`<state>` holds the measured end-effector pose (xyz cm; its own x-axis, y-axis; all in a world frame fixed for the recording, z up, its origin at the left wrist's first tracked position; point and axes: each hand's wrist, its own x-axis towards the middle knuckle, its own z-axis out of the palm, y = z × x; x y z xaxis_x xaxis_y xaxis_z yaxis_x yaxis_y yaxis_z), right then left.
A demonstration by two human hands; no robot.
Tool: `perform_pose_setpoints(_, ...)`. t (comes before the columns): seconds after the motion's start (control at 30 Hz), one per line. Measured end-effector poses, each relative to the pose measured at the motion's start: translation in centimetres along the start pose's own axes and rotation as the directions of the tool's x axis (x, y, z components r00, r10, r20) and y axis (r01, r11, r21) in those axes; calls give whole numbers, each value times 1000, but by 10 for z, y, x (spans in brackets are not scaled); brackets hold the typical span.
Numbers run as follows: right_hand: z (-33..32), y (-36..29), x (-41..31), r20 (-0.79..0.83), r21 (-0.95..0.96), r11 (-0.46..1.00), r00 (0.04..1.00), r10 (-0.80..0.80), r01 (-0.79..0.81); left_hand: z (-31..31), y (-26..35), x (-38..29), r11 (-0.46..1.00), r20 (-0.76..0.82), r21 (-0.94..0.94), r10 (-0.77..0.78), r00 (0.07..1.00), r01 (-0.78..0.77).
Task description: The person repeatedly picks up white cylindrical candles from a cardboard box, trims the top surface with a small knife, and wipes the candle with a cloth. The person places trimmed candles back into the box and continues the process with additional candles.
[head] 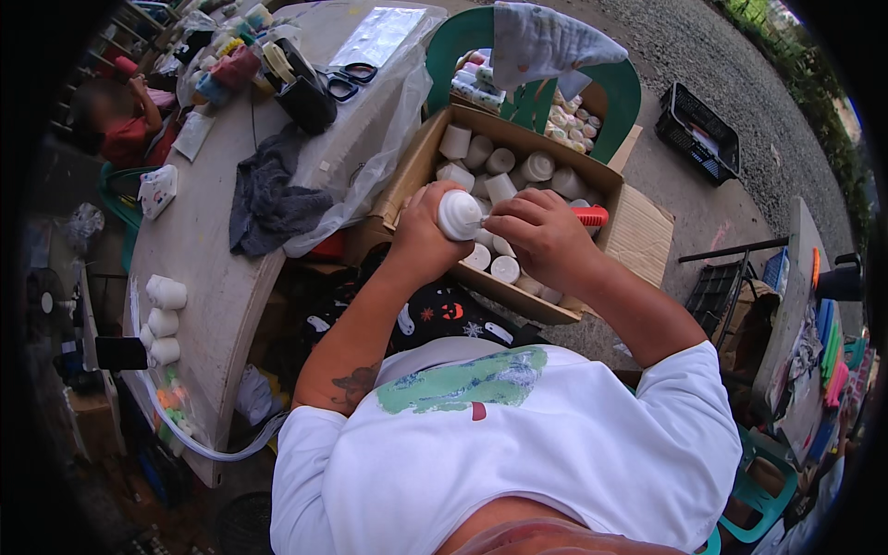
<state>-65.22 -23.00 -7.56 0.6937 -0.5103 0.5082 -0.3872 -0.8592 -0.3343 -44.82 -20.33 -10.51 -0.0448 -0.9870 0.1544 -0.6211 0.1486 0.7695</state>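
My left hand [424, 243] grips a white stepped, dome-shaped piece [459, 214], probably plastic, with its narrow tip facing up. In my right hand [538, 232] is a utility knife with a red handle [591, 216]. Its thin blade reaches the right side of the white piece; whether it cuts in cannot be made out. Both hands are above an open cardboard box [635, 232] holding several white cup-like pieces [501, 161], some upright and some on their sides. My hands and forearms hide part of the box's contents.
On the left, a long table [208, 243] carries a dark grey cloth [274, 194], scissors [350, 80] and several white pieces [165, 322]. A green plastic chair [444, 55] stands behind the box. Farther right are a black crate [697, 135] and another table [780, 333]. A person [132, 128] sits beyond the left table.
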Motion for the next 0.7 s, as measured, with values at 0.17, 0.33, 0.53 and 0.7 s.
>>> perform_pose_setpoints(0.17,-4,0,1,57,72,997,998,11,-15,0,0,0,1000,26,22,11,1000,-12)
perform_pose_setpoints(0.33,-4,8,1,-80,280,939,970,231,-200,-6,-26,4,613,320,-715,-142,937,337)
perform_pose_setpoints(0.53,-3,16,-7,-8,338,887,941,338,-315,-12,-35,1,552,335,-796,60,940,249)
perform_pose_setpoints(0.7,-14,11,7,-1,229,967,993,117,-114,-17,-22,-2,685,265,-718,111,958,119)
